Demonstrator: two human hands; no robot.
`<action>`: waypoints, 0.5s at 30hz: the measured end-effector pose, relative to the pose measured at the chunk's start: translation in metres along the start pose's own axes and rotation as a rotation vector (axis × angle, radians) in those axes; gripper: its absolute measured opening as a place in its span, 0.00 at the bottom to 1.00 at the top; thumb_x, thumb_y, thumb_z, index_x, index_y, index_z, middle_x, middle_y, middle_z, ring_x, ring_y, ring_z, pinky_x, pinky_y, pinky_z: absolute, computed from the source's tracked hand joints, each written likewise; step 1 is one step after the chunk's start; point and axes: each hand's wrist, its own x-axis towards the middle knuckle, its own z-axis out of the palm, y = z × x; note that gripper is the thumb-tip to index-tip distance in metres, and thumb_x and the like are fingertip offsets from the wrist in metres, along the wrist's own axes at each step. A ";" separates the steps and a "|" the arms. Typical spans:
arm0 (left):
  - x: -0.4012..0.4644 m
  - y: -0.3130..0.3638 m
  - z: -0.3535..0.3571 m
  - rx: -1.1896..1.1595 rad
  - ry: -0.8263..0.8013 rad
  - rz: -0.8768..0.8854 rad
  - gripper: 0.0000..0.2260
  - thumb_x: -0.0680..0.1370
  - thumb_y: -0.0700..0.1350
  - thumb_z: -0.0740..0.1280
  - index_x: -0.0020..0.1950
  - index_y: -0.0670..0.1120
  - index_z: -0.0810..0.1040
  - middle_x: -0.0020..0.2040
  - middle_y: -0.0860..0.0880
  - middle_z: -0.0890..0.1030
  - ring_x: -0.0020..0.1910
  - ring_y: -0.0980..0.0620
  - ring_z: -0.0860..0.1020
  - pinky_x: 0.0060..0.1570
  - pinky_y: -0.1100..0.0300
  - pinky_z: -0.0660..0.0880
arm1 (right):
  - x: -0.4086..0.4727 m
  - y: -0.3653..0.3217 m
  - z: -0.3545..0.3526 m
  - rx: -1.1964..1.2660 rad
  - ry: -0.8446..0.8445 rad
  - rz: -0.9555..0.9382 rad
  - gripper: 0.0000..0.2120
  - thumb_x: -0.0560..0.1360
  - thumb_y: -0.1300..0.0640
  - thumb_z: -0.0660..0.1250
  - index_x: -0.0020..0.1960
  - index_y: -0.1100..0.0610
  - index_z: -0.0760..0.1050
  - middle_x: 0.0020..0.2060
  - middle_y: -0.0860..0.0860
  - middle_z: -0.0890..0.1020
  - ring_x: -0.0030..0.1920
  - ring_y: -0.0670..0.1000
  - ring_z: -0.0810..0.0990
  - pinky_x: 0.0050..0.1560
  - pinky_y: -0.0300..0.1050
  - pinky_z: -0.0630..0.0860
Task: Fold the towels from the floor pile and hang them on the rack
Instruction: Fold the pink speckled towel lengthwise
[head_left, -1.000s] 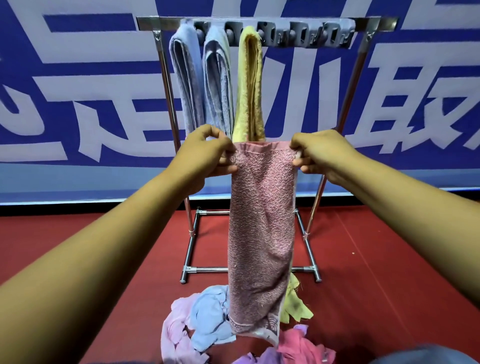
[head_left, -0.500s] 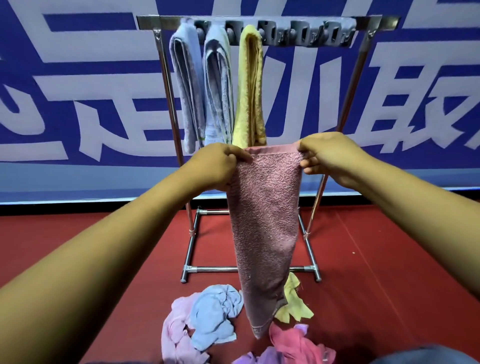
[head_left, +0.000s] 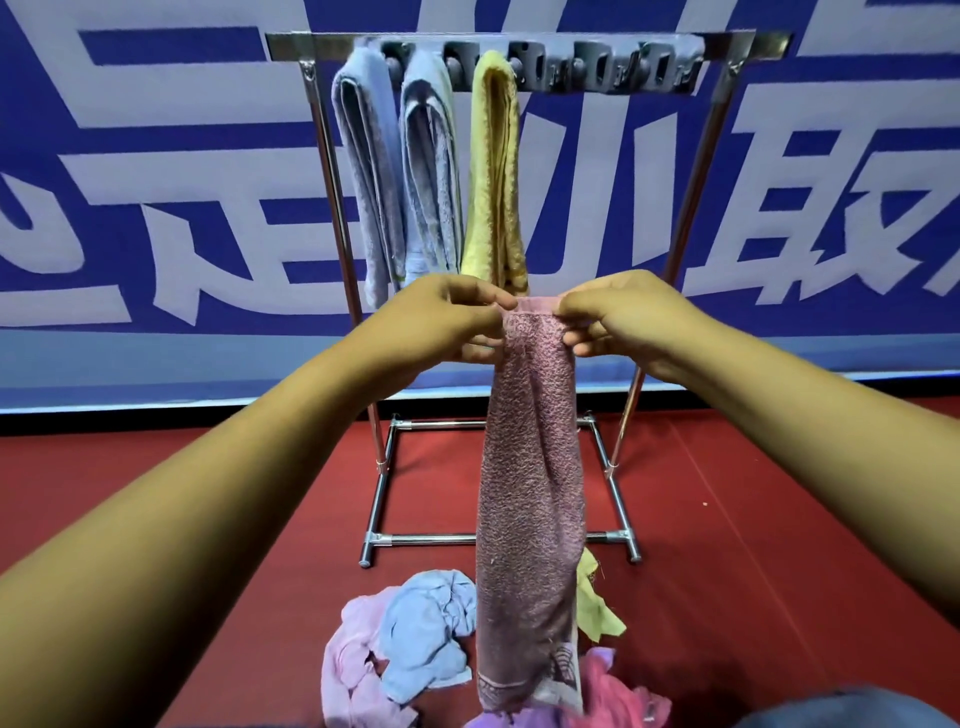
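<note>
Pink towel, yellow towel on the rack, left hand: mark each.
pink towel (head_left: 530, 493), head view, middle of hanging cloth
yellow towel (head_left: 493, 171), head view, mid fold
left hand (head_left: 447, 322), head view, back of hand

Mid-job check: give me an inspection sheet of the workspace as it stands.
Surface: red floor, bare around the pile.
Job's things: rack holds two blue towels and a yellow towel; pink towel hangs from the hands; floor pile remains.
Clutter: nothing seen.
Hands: left hand and right hand pinch the pink towel's top edge.
Cables: nothing seen.
Surroundings: blue banner behind the rack.
</note>
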 end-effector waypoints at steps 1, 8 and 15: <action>-0.001 0.000 -0.001 0.009 -0.012 0.027 0.08 0.78 0.31 0.63 0.55 0.37 0.77 0.44 0.42 0.79 0.39 0.52 0.79 0.47 0.60 0.81 | 0.001 0.000 0.000 0.022 -0.004 0.004 0.07 0.73 0.67 0.65 0.49 0.68 0.78 0.32 0.56 0.76 0.29 0.48 0.78 0.33 0.38 0.78; 0.002 -0.003 -0.004 0.516 0.153 0.221 0.05 0.77 0.38 0.68 0.52 0.40 0.81 0.40 0.45 0.82 0.35 0.55 0.79 0.37 0.64 0.78 | -0.003 -0.004 -0.003 0.028 -0.075 -0.062 0.07 0.76 0.69 0.63 0.48 0.63 0.78 0.35 0.56 0.81 0.34 0.47 0.82 0.35 0.35 0.78; 0.008 0.001 -0.004 0.807 0.174 0.406 0.04 0.76 0.46 0.71 0.49 0.48 0.82 0.47 0.48 0.79 0.45 0.54 0.75 0.45 0.64 0.69 | -0.004 -0.005 -0.002 -0.229 -0.022 -0.260 0.06 0.74 0.62 0.70 0.50 0.55 0.82 0.41 0.52 0.83 0.40 0.44 0.78 0.36 0.31 0.74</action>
